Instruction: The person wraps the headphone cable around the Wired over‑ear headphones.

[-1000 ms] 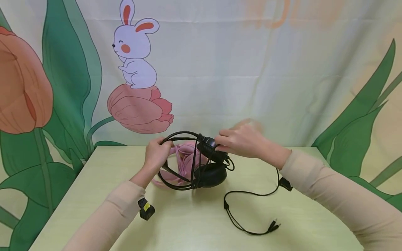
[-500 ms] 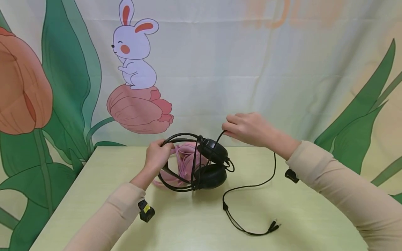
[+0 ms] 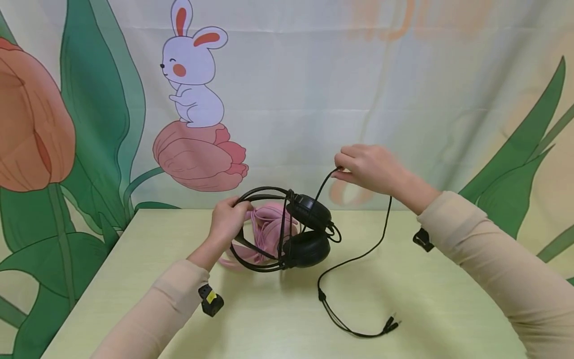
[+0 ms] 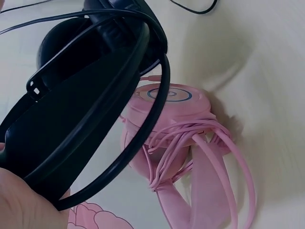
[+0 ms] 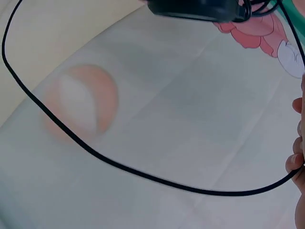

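Note:
Black over-ear headphones [image 3: 309,249] are tilted above the table, their headband gripped by my left hand [image 3: 226,219]. Loops of black cable [image 3: 283,224] run across the band close to the ear cups. My right hand [image 3: 369,167], raised at the right, pinches the cable; one stretch rises to it from the ear cups, and the rest hangs down to the table. In the right wrist view the cable [image 5: 143,175] curves away from the fingers at the right edge. Behind the black pair lie pink headphones [image 4: 167,107], their own pink cord wound round them, partly hidden in the head view.
The cable's split end with two plugs [image 3: 391,325] lies on the pale table [image 3: 264,319], toward the front right. A printed cloth [image 3: 296,99] with a rabbit and tulips hangs behind the table. Small black wrist cameras [image 3: 211,300] are strapped at both cuffs.
My right hand has moved up and to the right, drawing a length of cable away from the ear cups. The black headphones have shifted slightly right, with my left hand still on the band.

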The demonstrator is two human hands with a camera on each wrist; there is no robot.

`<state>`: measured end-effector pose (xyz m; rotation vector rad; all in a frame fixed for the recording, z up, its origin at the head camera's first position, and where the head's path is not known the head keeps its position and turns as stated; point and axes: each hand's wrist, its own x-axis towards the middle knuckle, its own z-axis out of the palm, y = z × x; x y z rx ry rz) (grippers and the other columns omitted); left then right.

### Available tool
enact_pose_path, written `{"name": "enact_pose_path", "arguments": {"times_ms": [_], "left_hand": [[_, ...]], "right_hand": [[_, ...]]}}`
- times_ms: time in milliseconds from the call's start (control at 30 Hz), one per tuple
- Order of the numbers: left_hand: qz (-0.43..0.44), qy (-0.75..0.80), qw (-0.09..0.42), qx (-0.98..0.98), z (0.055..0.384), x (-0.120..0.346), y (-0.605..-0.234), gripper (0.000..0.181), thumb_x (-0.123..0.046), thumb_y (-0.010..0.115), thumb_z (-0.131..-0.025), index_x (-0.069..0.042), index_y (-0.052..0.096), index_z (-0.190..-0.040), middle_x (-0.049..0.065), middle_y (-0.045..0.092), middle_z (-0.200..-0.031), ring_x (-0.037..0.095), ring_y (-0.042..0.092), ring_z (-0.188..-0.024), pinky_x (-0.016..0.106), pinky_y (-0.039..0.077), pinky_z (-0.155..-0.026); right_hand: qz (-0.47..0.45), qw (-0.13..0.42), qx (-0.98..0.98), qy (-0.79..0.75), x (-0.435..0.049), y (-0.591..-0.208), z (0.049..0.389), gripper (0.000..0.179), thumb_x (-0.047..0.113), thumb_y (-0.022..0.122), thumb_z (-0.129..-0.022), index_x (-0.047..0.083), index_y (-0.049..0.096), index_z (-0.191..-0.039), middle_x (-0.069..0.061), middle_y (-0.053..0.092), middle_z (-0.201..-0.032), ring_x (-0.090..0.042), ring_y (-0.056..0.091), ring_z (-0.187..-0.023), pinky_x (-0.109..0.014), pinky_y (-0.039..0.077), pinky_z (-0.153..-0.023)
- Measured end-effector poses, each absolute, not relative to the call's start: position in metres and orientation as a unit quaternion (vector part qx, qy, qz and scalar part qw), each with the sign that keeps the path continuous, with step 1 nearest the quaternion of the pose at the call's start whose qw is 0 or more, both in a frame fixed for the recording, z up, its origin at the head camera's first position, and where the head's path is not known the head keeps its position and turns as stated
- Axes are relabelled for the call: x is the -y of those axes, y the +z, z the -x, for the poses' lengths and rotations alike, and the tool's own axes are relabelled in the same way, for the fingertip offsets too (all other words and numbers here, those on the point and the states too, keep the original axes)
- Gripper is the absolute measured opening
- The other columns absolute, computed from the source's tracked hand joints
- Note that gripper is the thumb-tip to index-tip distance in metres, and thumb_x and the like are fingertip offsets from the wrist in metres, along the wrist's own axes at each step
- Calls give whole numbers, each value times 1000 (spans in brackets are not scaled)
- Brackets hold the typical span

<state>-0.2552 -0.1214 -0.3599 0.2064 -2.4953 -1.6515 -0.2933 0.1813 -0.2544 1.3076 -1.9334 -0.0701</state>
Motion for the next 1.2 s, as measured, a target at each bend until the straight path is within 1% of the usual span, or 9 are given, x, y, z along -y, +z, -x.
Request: {"name": "enact_pose_path", "arguments": {"times_ms": [100,200,300,400,433,600,933,1067,1200], "left_hand": [[-61,-542,70,835,254,120,-360,20,-23,53,-79,-6,64,-83,7,60,-85,19,50,-81,30,38,-60],[-61,-541,69,836,254,119,-360,19,-23,53,-79,-7,62,-80,8,58,-84,20,48,-81,30,38,-59],[-57,-537,74,838,254,118,-359,16,-23,54,-78,-8,60,-76,4,53,-74,19,45,-74,30,36,-57],[-49,-528,78,844,254,117,-359,15,-22,54,-77,-9,55,-71,2,45,-66,20,41,-69,29,35,-55],[-44,-526,78,846,253,116,-358,15,-22,54,-78,-9,54,-70,2,45,-65,20,41,-69,29,35,-55],[-16,-515,72,854,251,112,-357,14,-21,54,-80,-9,59,-75,3,50,-71,19,40,-71,29,34,-58],[11,-500,68,863,246,107,-357,14,-22,54,-80,-10,59,-75,0,40,-61,17,36,-62,28,29,-55],[20,-503,60,862,244,106,-357,16,-24,55,-83,-10,61,-77,-1,46,-63,17,40,-64,28,31,-55],[39,-516,59,854,242,105,-357,17,-22,56,-84,-8,63,-80,-1,51,-67,16,43,-69,29,34,-59]], "right_hand": [[-503,401,765,-33,-186,-253,295,37,36,67,-80,11,43,-66,2,42,-59,-13,42,-46,-23,19,-38],[-501,410,761,-42,-187,-251,296,44,46,57,-86,12,40,-64,3,39,-57,-12,38,-43,-23,16,-38],[-506,415,754,-46,-185,-248,295,42,45,58,-85,13,40,-64,3,37,-57,-11,35,-43,-23,15,-38],[-509,419,750,-52,-181,-246,295,40,40,67,-79,13,40,-65,4,36,-58,-11,34,-45,-23,15,-39],[-509,420,749,-55,-179,-246,295,40,38,68,-77,13,40,-65,4,35,-58,-10,34,-45,-23,15,-39],[-508,425,747,-63,-172,-246,297,41,40,69,-77,13,41,-65,4,36,-58,-11,34,-46,-23,17,-39],[-496,428,752,-71,-165,-251,301,41,41,68,-77,11,42,-66,2,38,-58,-13,36,-46,-25,18,-38],[-490,423,759,-71,-166,-254,304,41,40,69,-77,11,43,-66,1,38,-58,-14,37,-46,-25,18,-38],[-482,414,770,-66,-169,-258,307,41,40,70,-76,11,42,-67,1,38,-58,-15,36,-46,-25,18,-38]]}}
